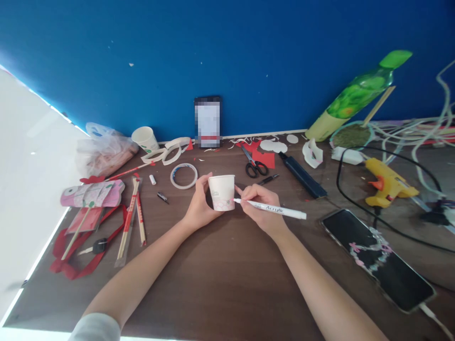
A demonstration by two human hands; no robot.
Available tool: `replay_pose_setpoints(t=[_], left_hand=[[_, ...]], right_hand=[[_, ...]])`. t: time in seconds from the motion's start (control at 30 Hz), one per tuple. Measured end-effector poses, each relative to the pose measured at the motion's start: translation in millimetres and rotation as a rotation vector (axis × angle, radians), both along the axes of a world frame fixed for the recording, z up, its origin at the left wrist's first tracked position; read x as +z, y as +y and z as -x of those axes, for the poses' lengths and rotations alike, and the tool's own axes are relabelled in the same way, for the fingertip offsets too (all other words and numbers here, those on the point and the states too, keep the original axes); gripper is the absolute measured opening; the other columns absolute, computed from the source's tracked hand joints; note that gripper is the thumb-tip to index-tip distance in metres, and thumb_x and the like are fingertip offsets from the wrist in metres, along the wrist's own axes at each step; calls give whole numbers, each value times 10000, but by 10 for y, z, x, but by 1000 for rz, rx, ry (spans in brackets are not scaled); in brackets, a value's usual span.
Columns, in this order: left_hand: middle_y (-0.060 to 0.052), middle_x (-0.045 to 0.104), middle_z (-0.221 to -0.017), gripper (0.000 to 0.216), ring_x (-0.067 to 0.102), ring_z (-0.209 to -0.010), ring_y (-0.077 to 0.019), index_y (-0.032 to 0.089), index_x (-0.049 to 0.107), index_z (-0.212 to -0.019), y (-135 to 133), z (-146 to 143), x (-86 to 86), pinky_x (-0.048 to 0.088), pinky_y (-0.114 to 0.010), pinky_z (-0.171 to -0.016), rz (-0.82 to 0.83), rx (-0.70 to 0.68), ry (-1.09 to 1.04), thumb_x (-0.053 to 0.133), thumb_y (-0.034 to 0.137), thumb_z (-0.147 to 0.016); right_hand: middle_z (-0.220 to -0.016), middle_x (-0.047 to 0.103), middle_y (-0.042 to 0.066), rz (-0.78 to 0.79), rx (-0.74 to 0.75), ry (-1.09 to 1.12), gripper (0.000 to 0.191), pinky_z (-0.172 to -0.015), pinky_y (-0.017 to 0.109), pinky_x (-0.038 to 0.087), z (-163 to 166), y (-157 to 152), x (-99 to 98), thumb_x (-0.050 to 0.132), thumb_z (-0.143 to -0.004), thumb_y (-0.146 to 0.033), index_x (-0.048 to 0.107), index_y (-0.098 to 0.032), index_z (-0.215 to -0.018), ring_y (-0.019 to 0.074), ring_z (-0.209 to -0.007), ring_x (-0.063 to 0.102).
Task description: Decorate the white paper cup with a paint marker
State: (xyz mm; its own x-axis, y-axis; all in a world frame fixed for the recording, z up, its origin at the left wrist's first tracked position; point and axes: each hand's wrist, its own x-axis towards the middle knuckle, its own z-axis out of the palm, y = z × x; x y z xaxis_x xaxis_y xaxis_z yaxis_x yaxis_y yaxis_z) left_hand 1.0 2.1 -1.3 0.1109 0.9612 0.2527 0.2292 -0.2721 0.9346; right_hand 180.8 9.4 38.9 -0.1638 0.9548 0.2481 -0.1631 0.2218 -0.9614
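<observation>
Near the left edge of the worktop (220, 293) lie a key (100, 245) and wrapped chopsticks (128, 220). The left hand (200, 207) grips the left side of the upright paper cup (222, 189); whether its base touches the worktop I cannot tell. Between the forearms (152, 272), bare worktop runs to the front edge. The right hand (262, 204), just right of the cup, pinches a white marker (282, 210), tip at the cup's lower side. A black phone (400, 279) lies toward the right edge.

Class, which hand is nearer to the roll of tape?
Left. The left hand, holding the cup, is close beside the roll of tape; the right hand, holding a marker, is past the cup.
</observation>
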Motion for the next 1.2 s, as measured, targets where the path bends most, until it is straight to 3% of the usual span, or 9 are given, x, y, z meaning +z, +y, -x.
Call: replay_pose_setpoints(t=[0.6, 0.83, 1.03, 1.2], left_hand=[[-182, 384, -1446, 965, 434, -1369, -317, 263, 231, -1319, 10, 5, -14, 360, -489, -1138, 10, -4, -2, 870, 387, -606], [-163, 382, -1456, 995, 447, -1360, -304, 274, 182, -1404, 1, 32, -21, 365, -465, -1133, -27, -14, 38, 834, 305, -652], [-152, 296, -1500, 965, 264, -1455, -348, 263, 248, -1415, -9, 63, 3, 233, -518, -1198, -81, 30, 147, 830, 291, -646], [-137, 388, -1438, 923, 411, -1371, -314, 253, 311, -1384, 4, 48, -24, 333, -478, -1158, -90, 46, 96, 845, 350, -637]], right_hand=[[-529, 480, -63, -13, 30, 9, 306, -1072, 571, 438, -26, 14, -45, 766, -679, -278, 506, -221, -527, 94, -526, 447], [-517, 493, -78, 81, 67, 226, 309, -1070, 574, 436, -38, 32, -47, 780, -676, -315, 509, -223, -560, 90, -526, 456], [-532, 495, -76, 76, 101, 234, 318, -1090, 599, 408, -31, 5, -23, 793, -683, -376, 527, -228, -590, 91, -526, 457], [-559, 519, -67, 46, 34, 132, 290, -1103, 573, 414, -33, 10, -25, 773, -702, -357, 541, -219, -596, 93, -557, 496]])
